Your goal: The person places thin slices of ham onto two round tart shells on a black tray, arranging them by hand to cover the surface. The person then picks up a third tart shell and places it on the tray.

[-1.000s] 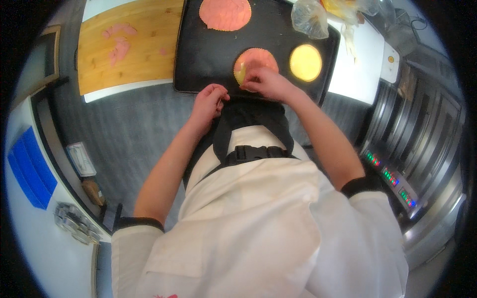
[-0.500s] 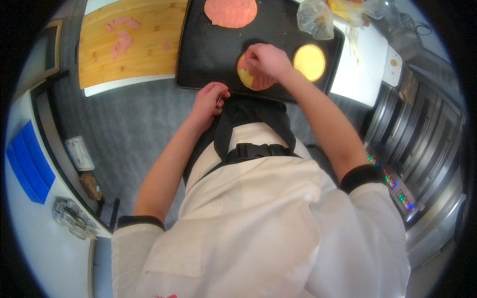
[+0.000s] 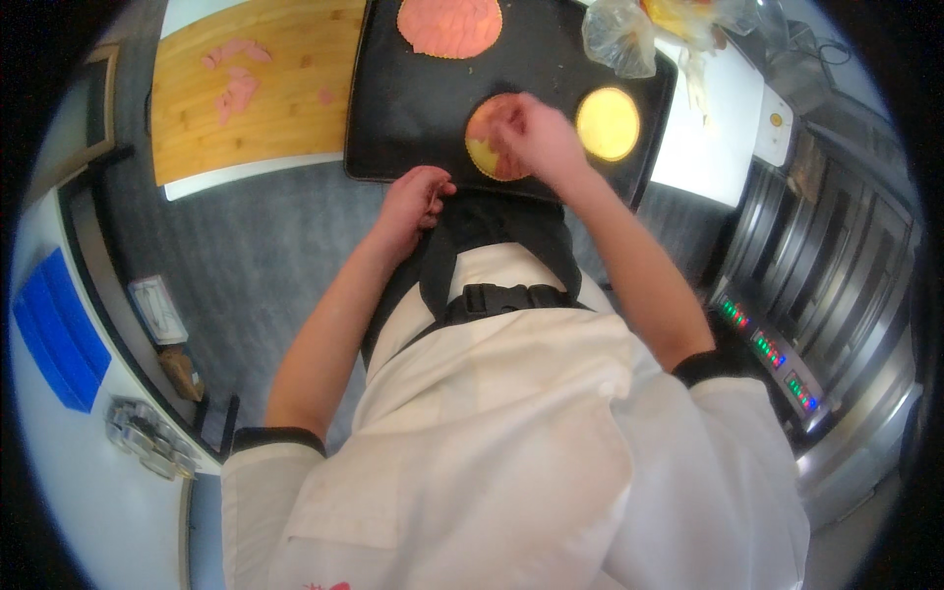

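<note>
On the black baking tray (image 3: 418, 108) lies a small yellow round base (image 3: 484, 160) with a scalloped rim, partly covered with thin pink slices. My right hand (image 3: 544, 138) is over this round's right side, fingers drawn together at the pink slices; what they pinch is hidden. At the tray's front edge my left hand (image 3: 415, 202) hangs with curled fingers, and I cannot make out anything in them. A bare yellow round base (image 3: 608, 125) sits on the tray to the right. Toward the back, a larger round base (image 3: 450, 25) is covered with pink slices.
Left of the tray is a wooden board (image 3: 285, 108) with several pink pieces (image 3: 236, 93). Clear plastic bags (image 3: 619, 39) lie at the tray's back right corner, beside a white work surface (image 3: 703, 147). A steel appliance with lit displays (image 3: 767, 349) stands at the right.
My right hand has shifted slightly right on the small round, showing more of its pink slices. My left hand stays by the tray's front edge.
</note>
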`<state>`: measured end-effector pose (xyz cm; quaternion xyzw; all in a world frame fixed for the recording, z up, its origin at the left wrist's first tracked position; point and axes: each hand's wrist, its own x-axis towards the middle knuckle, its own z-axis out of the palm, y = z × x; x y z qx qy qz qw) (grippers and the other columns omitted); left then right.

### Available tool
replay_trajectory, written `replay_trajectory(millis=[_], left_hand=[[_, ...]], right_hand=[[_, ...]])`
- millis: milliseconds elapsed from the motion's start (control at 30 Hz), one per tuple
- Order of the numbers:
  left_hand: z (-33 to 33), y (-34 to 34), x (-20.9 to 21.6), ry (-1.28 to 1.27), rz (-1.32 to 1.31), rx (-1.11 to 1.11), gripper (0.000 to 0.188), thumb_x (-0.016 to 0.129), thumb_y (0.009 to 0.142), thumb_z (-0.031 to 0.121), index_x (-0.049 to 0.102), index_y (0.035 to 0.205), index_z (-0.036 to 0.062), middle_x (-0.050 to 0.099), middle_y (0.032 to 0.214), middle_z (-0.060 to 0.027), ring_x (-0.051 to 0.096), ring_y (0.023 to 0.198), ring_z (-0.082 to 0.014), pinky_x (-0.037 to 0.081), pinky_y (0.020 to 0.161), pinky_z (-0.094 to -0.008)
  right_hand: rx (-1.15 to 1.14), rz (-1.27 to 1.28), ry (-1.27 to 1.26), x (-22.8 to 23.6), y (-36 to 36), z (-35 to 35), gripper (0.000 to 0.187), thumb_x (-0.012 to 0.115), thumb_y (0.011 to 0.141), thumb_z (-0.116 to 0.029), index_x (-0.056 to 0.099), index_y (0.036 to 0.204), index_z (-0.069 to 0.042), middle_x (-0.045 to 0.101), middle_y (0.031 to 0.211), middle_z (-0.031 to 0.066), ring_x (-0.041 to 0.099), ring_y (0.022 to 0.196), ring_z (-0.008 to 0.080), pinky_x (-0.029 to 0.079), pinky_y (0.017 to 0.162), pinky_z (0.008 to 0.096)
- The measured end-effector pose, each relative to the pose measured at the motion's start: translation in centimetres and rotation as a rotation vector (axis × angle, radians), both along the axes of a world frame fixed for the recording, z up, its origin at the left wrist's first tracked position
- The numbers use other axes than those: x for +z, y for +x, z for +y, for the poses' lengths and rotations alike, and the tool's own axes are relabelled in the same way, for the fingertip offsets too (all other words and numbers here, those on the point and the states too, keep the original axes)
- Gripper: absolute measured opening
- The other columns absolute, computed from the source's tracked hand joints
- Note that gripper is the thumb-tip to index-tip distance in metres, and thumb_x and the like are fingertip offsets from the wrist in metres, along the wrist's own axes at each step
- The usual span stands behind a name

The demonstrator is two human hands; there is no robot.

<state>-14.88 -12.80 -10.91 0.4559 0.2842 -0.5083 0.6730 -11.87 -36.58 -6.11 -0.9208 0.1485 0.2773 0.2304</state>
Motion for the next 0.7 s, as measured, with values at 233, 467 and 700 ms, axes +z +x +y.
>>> replay_trajectory(millis=[233,467,700], left_hand=[[-0.4,-0.6,-3.6,-0.077,-0.008,-0.057,0.034,0.047,0.106,0.033,0.067,0.112,0.0056,0.07,0.094,-0.0042,0.062,0.073,-0.016,0.048,0.066,-0.0287],[-1.1,-0.7,-3.3,-0.079,-0.105,-0.111,0.032,0.048,0.106,0.033,0.066,0.109,0.0062,0.067,0.085,-0.0033,0.058,0.065,-0.0146,0.043,0.057,-0.028],[-1.4,0.0,-0.2,-0.125,-0.213,-0.005,0.019,0.055,0.105,0.025,0.063,0.109,0.0086,0.067,0.087,-0.0005,0.051,0.059,-0.0062,0.035,0.047,-0.0215]], right_hand=[[0.19,-0.032,0.362,0.9,-4.2,4.8,0.032,0.069,0.093,-0.034,0.069,0.115,-0.011,0.071,0.105,0.0131,0.069,0.099,0.0334,0.056,0.084,0.0447],[0.256,-0.246,0.314,-0.1,-4.8,3.7,0.025,0.071,0.092,-0.031,0.072,0.104,-0.009,0.07,0.1,0.0132,0.069,0.094,0.0328,0.056,0.081,0.044],[-0.236,-0.138,0.668,0.3,-5.5,3.0,0.022,0.07,0.095,-0.023,0.071,0.106,-0.003,0.071,0.096,0.0083,0.068,0.082,0.0185,0.054,0.076,0.0323]])
